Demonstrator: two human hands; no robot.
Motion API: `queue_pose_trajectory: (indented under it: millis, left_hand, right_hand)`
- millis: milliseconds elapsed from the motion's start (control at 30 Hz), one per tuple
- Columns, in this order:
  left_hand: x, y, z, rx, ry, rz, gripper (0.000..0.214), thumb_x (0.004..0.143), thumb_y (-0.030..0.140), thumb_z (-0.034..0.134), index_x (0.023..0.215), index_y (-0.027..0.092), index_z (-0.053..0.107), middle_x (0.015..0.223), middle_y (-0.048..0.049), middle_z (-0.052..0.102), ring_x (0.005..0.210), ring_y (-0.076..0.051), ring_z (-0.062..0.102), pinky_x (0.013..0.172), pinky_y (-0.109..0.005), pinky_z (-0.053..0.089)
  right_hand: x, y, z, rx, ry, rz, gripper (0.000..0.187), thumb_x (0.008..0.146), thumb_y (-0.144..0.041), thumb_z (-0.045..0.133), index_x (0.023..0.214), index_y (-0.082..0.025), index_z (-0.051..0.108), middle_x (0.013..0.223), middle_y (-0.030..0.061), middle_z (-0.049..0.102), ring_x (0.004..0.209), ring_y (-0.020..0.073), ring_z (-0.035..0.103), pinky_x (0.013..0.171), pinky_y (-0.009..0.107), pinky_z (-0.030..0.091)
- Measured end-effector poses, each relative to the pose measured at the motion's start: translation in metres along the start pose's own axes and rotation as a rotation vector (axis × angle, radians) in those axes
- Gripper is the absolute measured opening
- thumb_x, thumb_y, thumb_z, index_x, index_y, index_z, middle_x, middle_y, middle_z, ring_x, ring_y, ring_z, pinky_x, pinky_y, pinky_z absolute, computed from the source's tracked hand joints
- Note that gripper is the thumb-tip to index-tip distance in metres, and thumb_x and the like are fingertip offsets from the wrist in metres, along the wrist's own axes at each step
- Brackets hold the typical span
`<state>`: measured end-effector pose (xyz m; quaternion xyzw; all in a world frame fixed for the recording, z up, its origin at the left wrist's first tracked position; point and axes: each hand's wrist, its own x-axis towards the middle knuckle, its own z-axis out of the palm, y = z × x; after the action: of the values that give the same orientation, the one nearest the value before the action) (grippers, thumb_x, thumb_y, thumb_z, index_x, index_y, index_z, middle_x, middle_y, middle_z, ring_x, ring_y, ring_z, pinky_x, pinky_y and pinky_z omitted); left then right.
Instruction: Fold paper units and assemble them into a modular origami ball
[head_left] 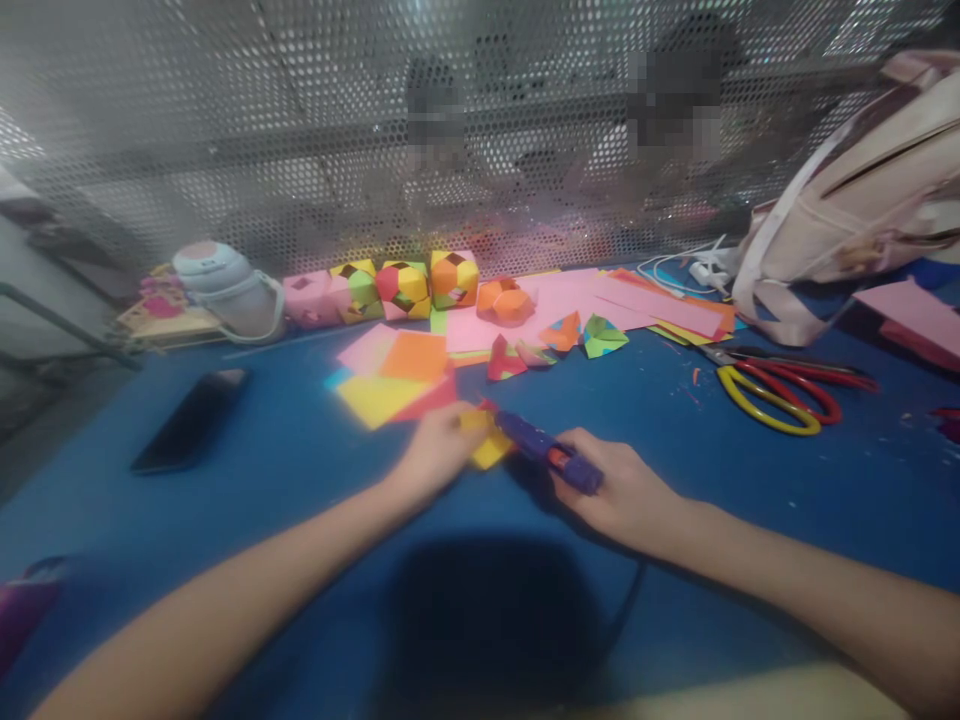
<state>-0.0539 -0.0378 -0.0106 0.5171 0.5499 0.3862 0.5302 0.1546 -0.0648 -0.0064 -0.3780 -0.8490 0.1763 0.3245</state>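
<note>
Closest in, the left forearm (pixel 247 585) and right forearm (pixel 795 570) come slanting over the blue table (pixel 315 620) from either side, a dark shadow between them. Out front, the left hand (pixel 439 450) has its fingers pinched on a folded yellow paper piece (pixel 491 447), right at the centre of the action! The right hand (pixel 619 485) is wrapped around a dark blue glue gun (pixel 544 445), its nose right up at that paper; whether the two touch, I can't tell through the blur. Just beyond the left hand, loose coloured sheets (pixel 416 357) fan out, and to their right sit small folded pieces (pixel 604 338), red, orange and green. Behind those, a pink paper stack (pixel 562 298), with a row of paper balls (pixel 405 290) alongside, lined up towards a pale jug (pixel 225 285). Out left, a dark phone (pixel 193 422) lies flat; over on the right, yellow-handled scissors (pixel 754 414) beneath a cream bag (pixel 862 200), all before a metal mesh panel (pixel 300 100).
</note>
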Motion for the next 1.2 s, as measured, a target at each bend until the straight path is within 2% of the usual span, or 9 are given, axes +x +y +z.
queue_pose_trajectory:
  millis: [600,1033,1200]
  left_hand:
    - [0.0006,0.0006,0.0007,0.065,-0.015,0.013,0.011,0.071,0.024,0.064,0.074,0.014,0.062,0.062,0.0012,0.062,0.052,-0.012,0.058,0.050,-0.022,0.046]
    - [-0.0010,0.0030,0.0019,0.050,0.004,0.006,0.007,0.070,0.021,0.063,0.073,0.014,0.062,0.060,0.0018,0.063,0.051,-0.012,0.058,0.048,-0.021,0.044]
    - [-0.0016,0.0029,0.0017,0.080,-0.004,0.015,0.008,0.071,0.022,0.063,0.072,0.015,0.061,0.060,0.0015,0.062,0.051,-0.012,0.058,0.049,-0.022,0.044]
  right_hand:
    - [-0.0002,0.0000,-0.0003,-0.016,0.005,-0.023,0.006,0.080,-0.018,0.048,0.085,-0.020,0.050,0.063,-0.0007,0.060,0.048,0.0118,0.053,0.047,0.022,0.038]
    - [-0.0008,0.0008,-0.0025,-0.029,0.011,0.020,0.007,0.079,-0.018,0.048,0.084,-0.021,0.051,0.064,-0.0002,0.061,0.050,0.0132,0.055,0.049,0.023,0.040]
    - [-0.0009,-0.0005,-0.0030,-0.003,0.005,0.007,0.007,0.078,-0.018,0.049,0.084,-0.021,0.051,0.062,-0.0014,0.059,0.047,0.0120,0.052,0.047,0.022,0.038]
